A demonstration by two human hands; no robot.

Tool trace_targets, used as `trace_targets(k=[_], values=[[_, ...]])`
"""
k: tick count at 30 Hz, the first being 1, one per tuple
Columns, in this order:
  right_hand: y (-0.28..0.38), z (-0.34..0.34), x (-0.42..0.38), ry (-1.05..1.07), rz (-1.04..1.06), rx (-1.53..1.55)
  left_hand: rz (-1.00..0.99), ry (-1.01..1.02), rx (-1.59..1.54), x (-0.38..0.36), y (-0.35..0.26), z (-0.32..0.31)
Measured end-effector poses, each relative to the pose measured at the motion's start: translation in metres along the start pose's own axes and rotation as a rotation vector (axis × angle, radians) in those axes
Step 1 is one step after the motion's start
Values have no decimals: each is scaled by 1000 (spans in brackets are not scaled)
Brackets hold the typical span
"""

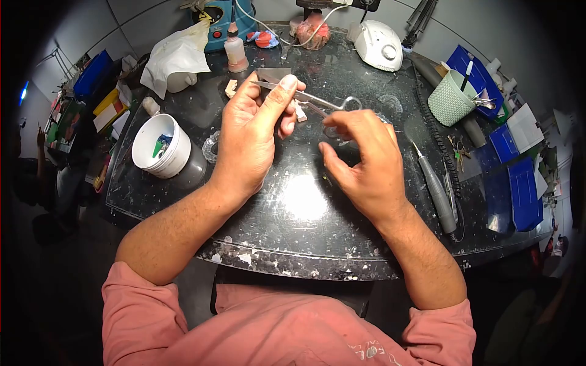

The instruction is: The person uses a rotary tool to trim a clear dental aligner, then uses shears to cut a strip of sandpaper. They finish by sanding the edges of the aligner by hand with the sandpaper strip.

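Note:
Above the middle of the dark bench, my left hand (pixel 259 119) pinches metal scissors (pixel 317 99) near the blade end, with thumb and fingers pressed together. A thin greyish sheet (pixel 274 73) shows behind those fingertips. The scissors' handle loops point right, toward my right hand (pixel 369 158). Its fingers curl near the lower loop with the thumb apart; whether they grip the loop is hidden. Small pale pieces lie beside my left hand, one (pixel 231 89) to its left and one (pixel 300 112) to its right.
A white tub (pixel 160 146) stands left. Behind are a dropper bottle (pixel 235 52), a blue machine (pixel 221 27), a white cloth (pixel 177 58) and a white device (pixel 377 46). Right are a handpiece (pixel 436 192), its coiled cord, keys (pixel 459 155), a green basket (pixel 452 97) and blue trays (pixel 526 194).

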State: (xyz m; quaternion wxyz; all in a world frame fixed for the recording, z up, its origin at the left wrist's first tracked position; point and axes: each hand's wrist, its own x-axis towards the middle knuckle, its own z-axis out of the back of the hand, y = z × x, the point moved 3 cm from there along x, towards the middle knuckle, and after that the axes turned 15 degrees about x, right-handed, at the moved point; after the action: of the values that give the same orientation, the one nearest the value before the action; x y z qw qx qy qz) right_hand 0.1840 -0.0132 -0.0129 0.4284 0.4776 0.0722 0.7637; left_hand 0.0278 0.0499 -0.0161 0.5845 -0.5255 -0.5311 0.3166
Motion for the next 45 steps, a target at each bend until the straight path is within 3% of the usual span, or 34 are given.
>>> trace_targets(k=[2,6,17,21,24,26,30,32,35,39,43,45], values=[[4,5,1,-106,33,10,8,1,13,-1,-3,1],[4,5,3,-121,37,32,-9,26,2,-1,-4,0],[-2,10,2,-67,0,-105,-66,96,37,-3,-6,-4],[-3,3,-1,-13,-99,50,-102,96,64,-7,-17,-10],[-15,-6,-4,-77,-527,964,-86,177,-304,2,-12,2],[-14,-3,-1,-71,-573,1140,-102,239,-382,6,-10,8],[-10,1,3,7,-652,1228,-165,55,-73,9,-13,7],[-10,0,0,10,-629,1220,-266,-10,-5,11,-11,10],[-4,-3,1,-11,-598,1203,-179,-77,-2,9,-17,10],[-10,-5,-1,177,-533,806,-57,-12,-53,8,-18,10],[-8,-4,-2,242,-511,663,-64,43,1,9,-15,14],[-9,-4,0,251,-474,581,-95,39,-122,10,-18,12]])
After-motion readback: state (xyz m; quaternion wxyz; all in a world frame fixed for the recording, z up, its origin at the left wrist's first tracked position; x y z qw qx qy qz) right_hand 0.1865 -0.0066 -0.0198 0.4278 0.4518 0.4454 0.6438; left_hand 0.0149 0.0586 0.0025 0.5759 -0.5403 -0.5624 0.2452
